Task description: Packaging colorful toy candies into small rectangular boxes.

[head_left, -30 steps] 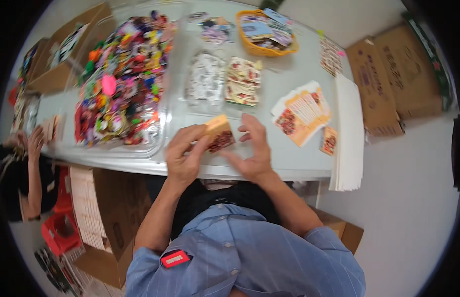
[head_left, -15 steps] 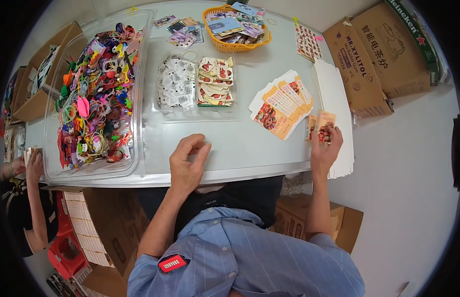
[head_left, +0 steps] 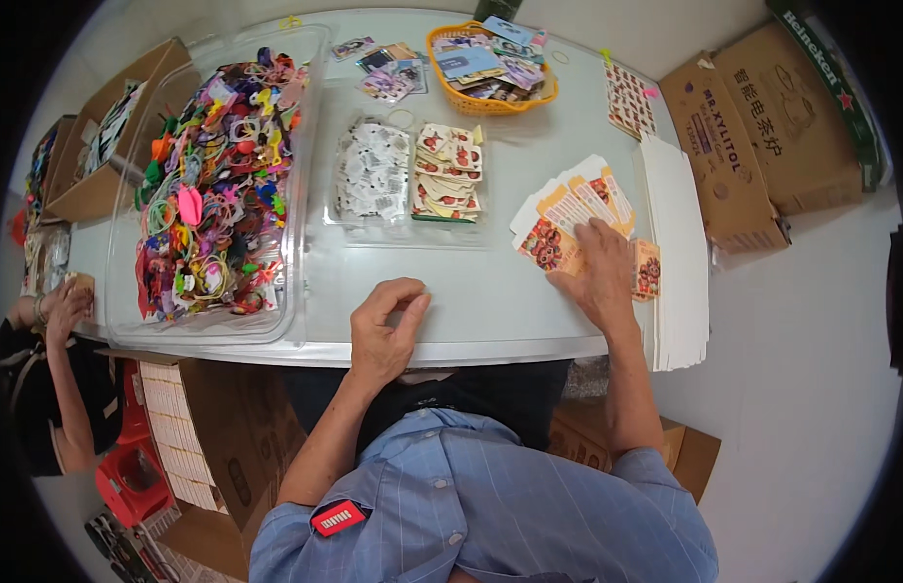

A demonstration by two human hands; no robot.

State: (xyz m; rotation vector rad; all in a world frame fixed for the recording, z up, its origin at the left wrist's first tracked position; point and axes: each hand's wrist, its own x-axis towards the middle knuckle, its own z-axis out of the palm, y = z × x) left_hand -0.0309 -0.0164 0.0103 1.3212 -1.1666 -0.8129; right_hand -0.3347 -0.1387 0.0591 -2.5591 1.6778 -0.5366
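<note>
My right hand (head_left: 604, 277) lies on a fan of flat orange-and-white printed cartons (head_left: 548, 243), its fingers stretched and the thumb spread toward the near edge of the fan. Beside that hand, on the right, sits a small orange carton with red pictures (head_left: 647, 270), apart from my fingers. My left hand (head_left: 385, 330) rests over the table's front edge, loosely curled, thumb apart from the fingers and nothing visible between them. Farther back, a clear tray (head_left: 412, 239) holds small white packets (head_left: 372, 170) and a pile of red-printed cards (head_left: 447, 170).
A large clear bin (head_left: 294, 311) of colourful trinkets occupies the left. At the back stand a yellow basket (head_left: 500, 101) of cards and loose cards (head_left: 388, 73). White sheets (head_left: 677, 253) line the right edge, near cardboard boxes (head_left: 714, 155). Another person's hands (head_left: 68, 306) work far left.
My right hand has let go of the small carton at the right and moved left onto the fanned cartons. My left hand stays loosely curled. The view has shifted slightly.
</note>
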